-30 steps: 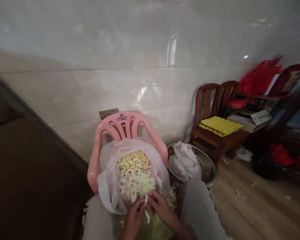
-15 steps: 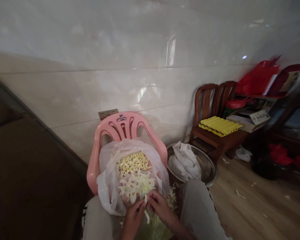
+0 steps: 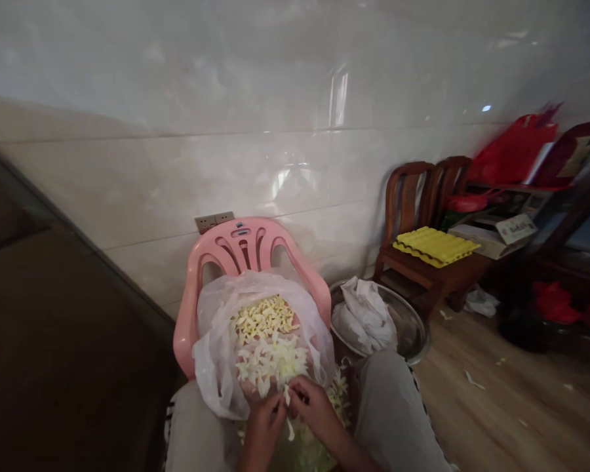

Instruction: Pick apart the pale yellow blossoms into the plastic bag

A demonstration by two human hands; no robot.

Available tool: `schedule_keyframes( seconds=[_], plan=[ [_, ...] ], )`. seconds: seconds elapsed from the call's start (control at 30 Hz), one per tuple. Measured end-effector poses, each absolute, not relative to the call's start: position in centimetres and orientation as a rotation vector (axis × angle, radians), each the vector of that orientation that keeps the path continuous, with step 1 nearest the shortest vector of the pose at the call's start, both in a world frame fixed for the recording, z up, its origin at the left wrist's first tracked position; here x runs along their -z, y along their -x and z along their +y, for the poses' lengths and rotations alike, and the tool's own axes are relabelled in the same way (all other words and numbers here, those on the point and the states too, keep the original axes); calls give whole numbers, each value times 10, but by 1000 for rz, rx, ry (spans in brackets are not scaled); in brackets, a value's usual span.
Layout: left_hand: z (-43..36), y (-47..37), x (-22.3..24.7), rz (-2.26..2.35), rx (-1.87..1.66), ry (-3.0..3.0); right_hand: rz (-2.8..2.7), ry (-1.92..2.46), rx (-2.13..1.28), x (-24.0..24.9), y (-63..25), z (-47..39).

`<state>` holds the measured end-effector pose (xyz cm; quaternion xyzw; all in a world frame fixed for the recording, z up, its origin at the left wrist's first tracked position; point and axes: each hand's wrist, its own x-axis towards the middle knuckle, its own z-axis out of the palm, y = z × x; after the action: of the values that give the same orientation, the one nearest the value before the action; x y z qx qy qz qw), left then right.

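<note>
Both hands meet at the front edge of a translucent plastic bag lying on the seat of a pink plastic chair. Fingers of my left hand are pinched at a small white flower, touching its left side. From the right, my right hand pinches the same flower, its thumb and forefinger pressed together. A pale strip hangs below the fingertips. On the bag lie a heap of small yellowish pieces at the back and a heap of white petals nearer the hands.
Right of the chair stands a metal basin holding a white bag. Yellow egg trays rest on a wooden chair. My knees flank the pink chair. More flowers lie low between them. A tiled wall rises behind.
The view has shifted slightly, so the surroundings sit a little farther right. My hands remain together at the flower, with only slight finger movement.
</note>
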<state>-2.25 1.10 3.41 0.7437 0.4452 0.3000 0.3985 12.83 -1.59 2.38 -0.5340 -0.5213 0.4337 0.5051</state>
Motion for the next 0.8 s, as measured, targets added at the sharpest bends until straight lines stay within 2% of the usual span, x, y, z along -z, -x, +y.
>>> schedule_keyframes(
  seconds=[0.17, 0.33, 0.47, 0.63, 0.8],
  plan=[
    [9, 20, -29, 1225, -903, -1850, -1276, 1338, -879, -19, -122, -15],
    [11, 30, -42, 1443, -1138, -1579, -1158, 1389, -871, -17, -135, -11],
    [18, 41, -43, 1586, -1022, -1626, -1136, 1410, -878, -21, -145, -12],
    [15, 29, -31, 1291, -990, -1899, -1129, 1269, -1061, -28, -138, -14],
    [8, 16, -31, 1152, -825, -1834, -1072, 1097, -1258, -31, -132, -15]
  ],
)
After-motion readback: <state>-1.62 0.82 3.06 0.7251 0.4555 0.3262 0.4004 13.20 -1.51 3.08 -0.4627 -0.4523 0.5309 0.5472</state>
